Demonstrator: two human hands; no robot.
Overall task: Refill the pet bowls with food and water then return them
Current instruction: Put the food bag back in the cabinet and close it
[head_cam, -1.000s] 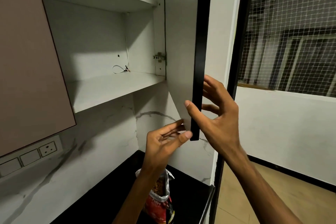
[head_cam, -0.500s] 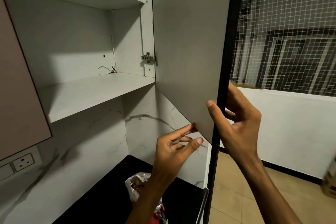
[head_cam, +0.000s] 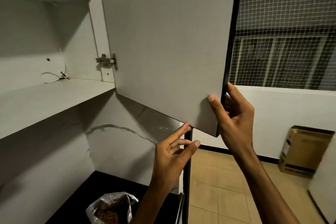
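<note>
The wall cupboard's pale door point(head_cam: 163, 45) stands wide open, swung out to the right. My right hand point(head_cam: 234, 120) grips the door's lower outer edge, thumb on the inner face and fingers behind the dark rim. Under the bottom edge, my left hand point(head_cam: 172, 152) has its fingers stretched out, and one fingertip touches the door's underside. An open bag of brown pet food point(head_cam: 111, 209) sits on the black counter point(head_cam: 87, 196) below. No bowl is in sight.
The cupboard shelf point(head_cam: 45, 100) holds only a loose white wire point(head_cam: 52, 77). A metal hinge point(head_cam: 106, 60) joins door and frame. A cardboard box point(head_cam: 305, 151) stands on the tiled floor by the right wall. A netted window point(head_cam: 283, 38) fills the upper right.
The cupboard door has swung further open to the right, with my right hand on its edge. My left hand has followed beneath it. The view has shifted right.
</note>
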